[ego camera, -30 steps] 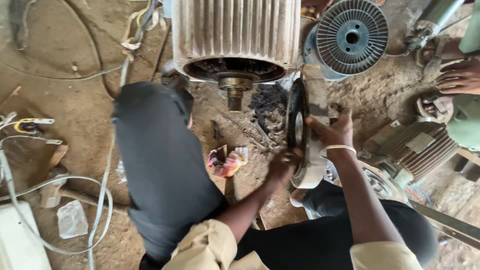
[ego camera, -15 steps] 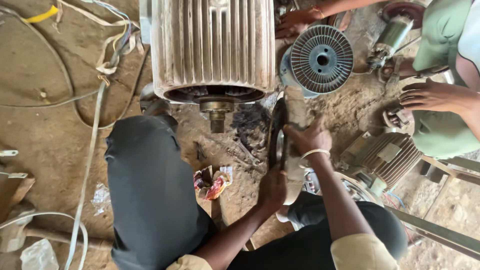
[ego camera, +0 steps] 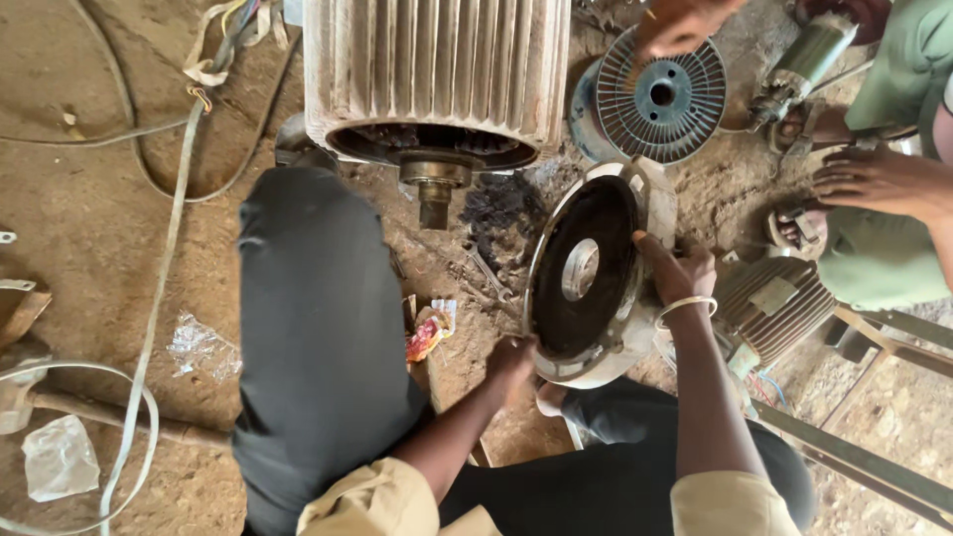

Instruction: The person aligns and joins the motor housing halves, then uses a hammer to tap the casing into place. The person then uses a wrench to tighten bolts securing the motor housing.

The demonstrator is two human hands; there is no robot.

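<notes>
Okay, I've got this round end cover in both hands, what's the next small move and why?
Probably swing the end cover left until its centre hole faces the shaft of the ribbed motor. Left hand grips its lower rim, right hand its far edge, and it stands tilted, well apart from the shaft.

Both hands gripped the round motor end cover point(ego camera: 586, 283), left hand point(ego camera: 511, 365) at seven o'clock, right hand point(ego camera: 677, 276) at three.

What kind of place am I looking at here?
Probably an informal motor-repair workshop on bare ground: a large ribbed grey electric motor housing with its shaft exposed, a round slotted metal fan disc, and loose pale cables on the dirt floor.
</notes>
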